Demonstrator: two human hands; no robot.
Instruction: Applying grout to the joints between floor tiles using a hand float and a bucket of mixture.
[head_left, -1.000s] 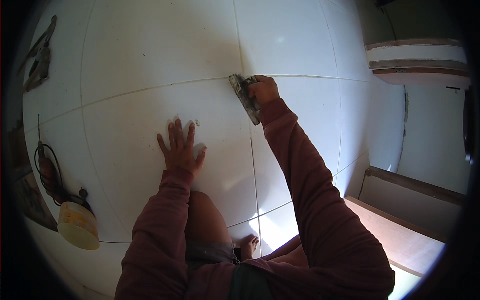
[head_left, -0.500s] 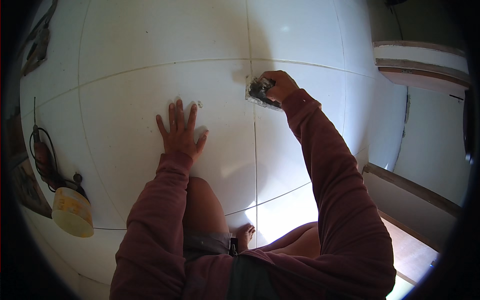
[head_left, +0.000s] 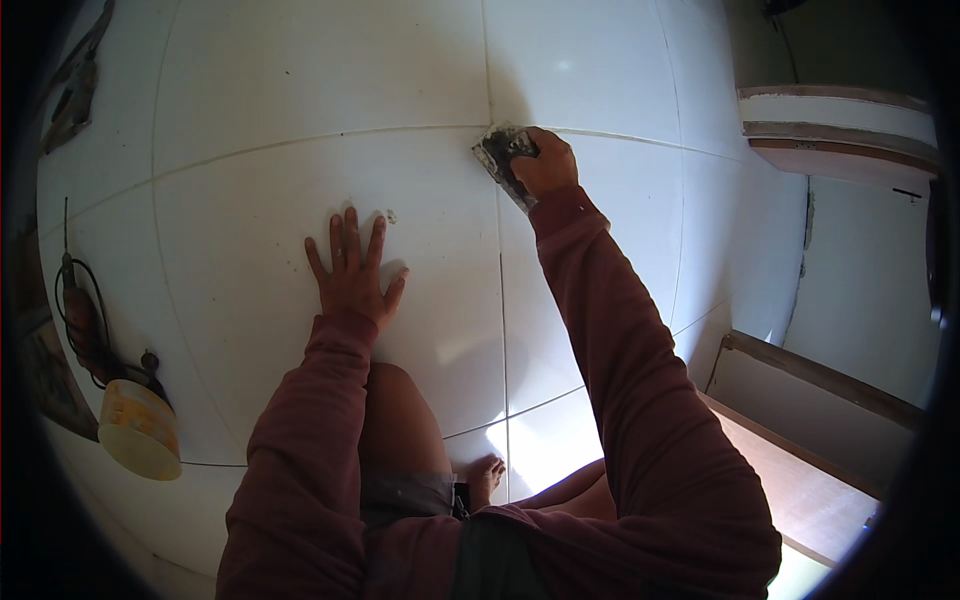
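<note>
My left hand [head_left: 352, 268] lies flat on a large white floor tile [head_left: 250, 230], fingers spread, holding nothing. My right hand [head_left: 545, 162] reaches forward and grips a dark, grout-smeared scraper [head_left: 500, 155]. Its blade rests where the vertical tile joint [head_left: 502, 300] meets the horizontal joint [head_left: 300, 142]. Both arms wear dark red sleeves. My bare knee and foot [head_left: 487, 478] show below.
A pale yellow tub [head_left: 138, 428] stands at the left beside a power tool with a coiled black cord [head_left: 80, 320]. A wooden doorframe and threshold [head_left: 800, 440] lie at the right. A white ledge [head_left: 840, 120] sits at the upper right.
My right hand has slid the scraper a little to the left along the joint crossing and turned it. The left hand stays planted on the tile.
</note>
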